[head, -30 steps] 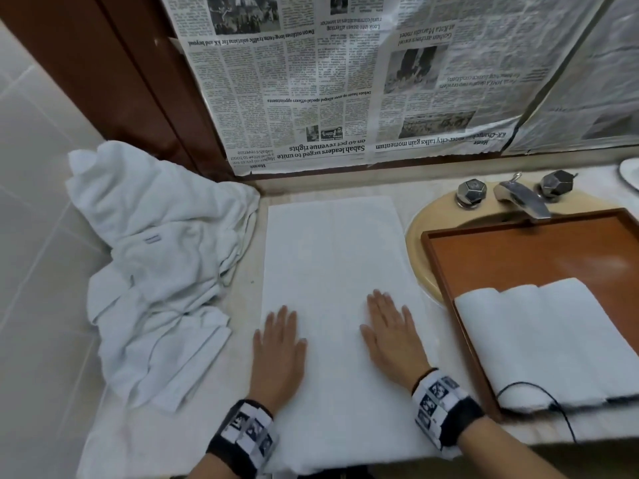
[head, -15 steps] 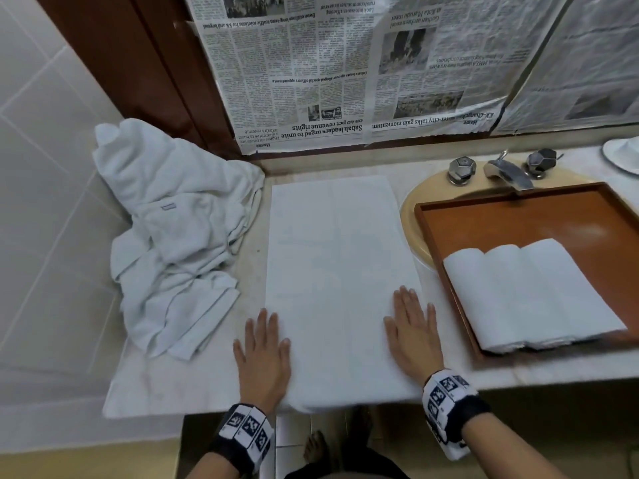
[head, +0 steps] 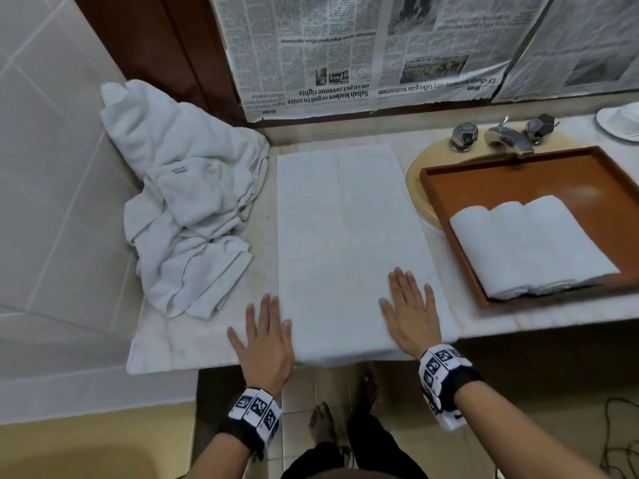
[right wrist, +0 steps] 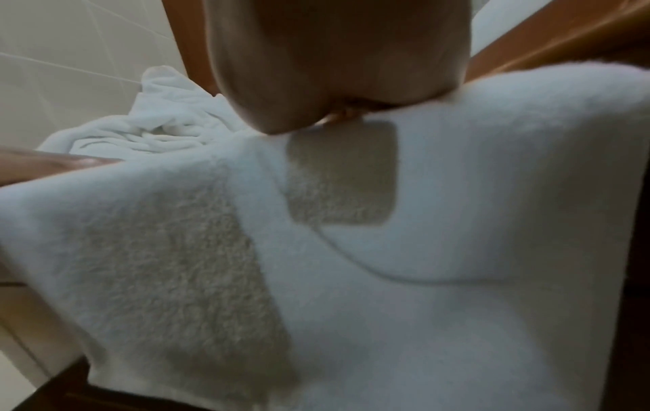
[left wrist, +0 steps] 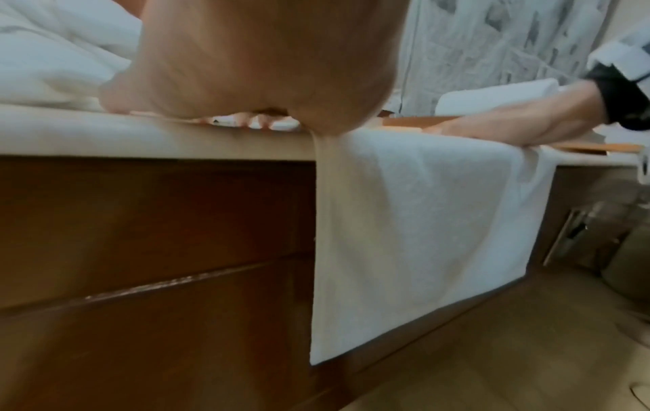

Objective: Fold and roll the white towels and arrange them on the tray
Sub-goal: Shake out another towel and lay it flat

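A long white towel lies folded flat down the middle of the counter, and its near end hangs over the front edge. My left hand lies flat with straight fingers at the towel's near left edge. On the towel's near right part my right hand presses flat, fingers straight. A brown tray at the right holds three rolled white towels side by side. The right wrist view shows the hanging towel close up.
A heap of loose white towels lies at the left against the tiled wall. Behind the tray are a beige sink rim and a chrome tap. Newspaper covers the back wall. A white dish sits far right.
Both hands have slid toward me along the towel to its near end at the counter's front edge, and have spread further apart. The head view has pulled back.
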A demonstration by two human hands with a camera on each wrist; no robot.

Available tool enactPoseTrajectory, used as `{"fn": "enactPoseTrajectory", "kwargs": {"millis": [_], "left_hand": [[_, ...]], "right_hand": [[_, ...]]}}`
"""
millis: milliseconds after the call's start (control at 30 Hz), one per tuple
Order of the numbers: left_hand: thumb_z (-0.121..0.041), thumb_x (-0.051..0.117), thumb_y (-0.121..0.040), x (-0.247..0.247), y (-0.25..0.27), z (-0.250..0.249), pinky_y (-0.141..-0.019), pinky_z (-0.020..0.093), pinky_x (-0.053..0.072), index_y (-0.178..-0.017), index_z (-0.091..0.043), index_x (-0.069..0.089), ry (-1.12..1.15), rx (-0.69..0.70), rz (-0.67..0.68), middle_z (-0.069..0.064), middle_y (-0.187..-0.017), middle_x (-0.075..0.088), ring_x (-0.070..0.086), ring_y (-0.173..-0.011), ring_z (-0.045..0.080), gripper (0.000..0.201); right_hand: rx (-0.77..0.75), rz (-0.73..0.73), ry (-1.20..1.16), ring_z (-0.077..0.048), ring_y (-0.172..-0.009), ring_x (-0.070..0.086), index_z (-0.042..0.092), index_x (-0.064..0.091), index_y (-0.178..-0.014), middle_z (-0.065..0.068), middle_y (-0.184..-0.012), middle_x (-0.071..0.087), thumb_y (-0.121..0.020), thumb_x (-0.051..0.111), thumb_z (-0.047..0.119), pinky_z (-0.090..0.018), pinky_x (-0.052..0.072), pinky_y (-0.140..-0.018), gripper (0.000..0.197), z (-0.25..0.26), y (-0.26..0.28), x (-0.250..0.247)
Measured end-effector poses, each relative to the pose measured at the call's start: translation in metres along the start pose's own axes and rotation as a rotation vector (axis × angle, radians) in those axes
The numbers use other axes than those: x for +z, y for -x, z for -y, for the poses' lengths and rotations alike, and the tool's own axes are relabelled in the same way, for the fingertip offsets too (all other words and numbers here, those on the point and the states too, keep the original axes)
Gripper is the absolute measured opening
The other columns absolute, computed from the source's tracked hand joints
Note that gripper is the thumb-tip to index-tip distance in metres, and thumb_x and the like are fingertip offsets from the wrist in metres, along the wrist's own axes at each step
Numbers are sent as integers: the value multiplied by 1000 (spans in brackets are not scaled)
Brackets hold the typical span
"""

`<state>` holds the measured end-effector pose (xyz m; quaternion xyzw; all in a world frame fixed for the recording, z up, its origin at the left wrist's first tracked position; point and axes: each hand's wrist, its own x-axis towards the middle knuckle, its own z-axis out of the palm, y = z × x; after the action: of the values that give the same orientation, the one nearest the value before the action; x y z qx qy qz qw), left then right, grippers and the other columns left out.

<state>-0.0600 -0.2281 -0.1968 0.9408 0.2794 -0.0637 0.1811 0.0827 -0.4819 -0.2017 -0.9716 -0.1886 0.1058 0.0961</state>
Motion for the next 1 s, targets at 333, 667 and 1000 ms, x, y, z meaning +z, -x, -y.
{"fn": "enactPoseTrajectory", "kwargs": {"millis": [333, 667, 1000], "left_hand": [[-57, 3, -100, 18, 4, -36, -121, 55, -8, -158, -38, -3, -18, 124, 20, -16, -163, -17, -14, -152, 13, 62], [-58, 3, -97, 11, -14, -78, -119, 54, -11, -159, -33, 1, -6, 197, 4, -11, -166, -13, -14, -153, 15, 67], [-65, -4, -93, 14, -15, -51, -119, 55, -10, -154, -43, -16, -78, 66, 57, -17, -161, -27, -21, -151, 14, 66]], "right_hand": [[-22, 44, 45, -11, -149, -19, 26, -13, -155, 10, -162, -19, -95, -7, 56, -44, -13, -120, 68, 2, 16, 4], [-131, 37, -15, -19, -152, -4, 17, 2, -157, 2, -163, -4, -98, -3, 55, -46, -6, -119, 70, 3, 4, -15], [-43, 63, 7, -13, -151, -12, 20, -7, -157, 6, -163, -13, -95, -8, 59, -44, -11, -120, 74, -45, -21, -20]]}}
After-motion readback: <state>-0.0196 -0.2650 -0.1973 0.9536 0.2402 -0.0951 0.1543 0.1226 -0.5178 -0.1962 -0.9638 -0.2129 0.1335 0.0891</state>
